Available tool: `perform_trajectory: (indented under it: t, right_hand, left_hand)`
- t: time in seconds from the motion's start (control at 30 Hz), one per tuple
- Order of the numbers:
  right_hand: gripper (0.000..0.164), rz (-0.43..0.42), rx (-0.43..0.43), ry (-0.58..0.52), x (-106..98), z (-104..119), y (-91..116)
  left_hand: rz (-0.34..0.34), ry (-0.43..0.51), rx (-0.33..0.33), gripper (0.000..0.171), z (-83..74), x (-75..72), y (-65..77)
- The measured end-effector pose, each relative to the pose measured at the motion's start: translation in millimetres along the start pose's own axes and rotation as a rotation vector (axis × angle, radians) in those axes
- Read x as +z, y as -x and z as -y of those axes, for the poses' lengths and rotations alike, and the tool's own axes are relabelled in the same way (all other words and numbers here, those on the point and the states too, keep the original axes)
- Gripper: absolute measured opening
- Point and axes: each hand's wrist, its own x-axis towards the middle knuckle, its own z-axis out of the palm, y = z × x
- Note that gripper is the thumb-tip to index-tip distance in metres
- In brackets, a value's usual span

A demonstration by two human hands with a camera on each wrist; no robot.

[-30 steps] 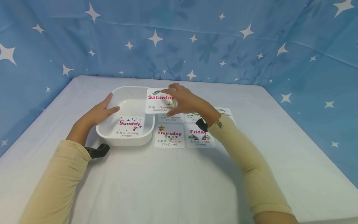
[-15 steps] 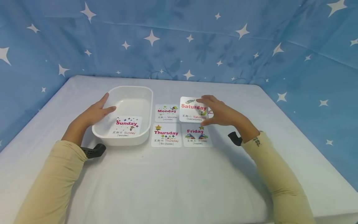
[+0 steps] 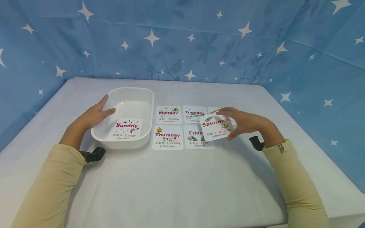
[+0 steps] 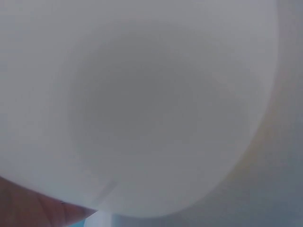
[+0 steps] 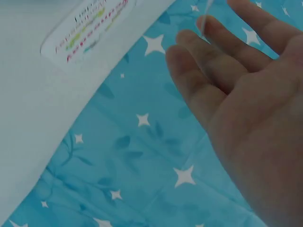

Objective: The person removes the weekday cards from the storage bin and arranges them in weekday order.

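My right hand pinches the Saturday card between thumb and fingers along its right side. The card is held tilted and overlaps parts of the Tuesday card, the Friday card and the Wednesday card. In the right wrist view the Wednesday card also shows beside my fingers. My left hand grips the left rim of a white plastic tub, thumb over the inside. The Sunday card lies in the near part of the tub.
The Monday card lies in the back row, right of the tub, with the Thursday card in front of it. A white cloth covers the table. Behind it hangs a blue curtain with white stars.
My right hand has carried the Saturday card rightward from beside the tub and lowered it towards the right of the Friday card. The Monday and Tuesday cards are uncovered. My left hand stays on the tub.
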Motion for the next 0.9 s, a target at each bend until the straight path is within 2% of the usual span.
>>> perform_trajectory:
  t: [0.3,0.9]
  right_hand:
    - [0.092,0.090,0.190,0.039,-6.9,-4.6,6.9]
    - [0.084,0.108,0.250,0.064,-7.8,-5.0,11.6]
  left_hand:
    - [-0.001,-0.002,0.004,0.081,1.1,-1.9,0.8]
    - [-0.006,0.001,0.008,0.082,3.2,1.2,-2.0]
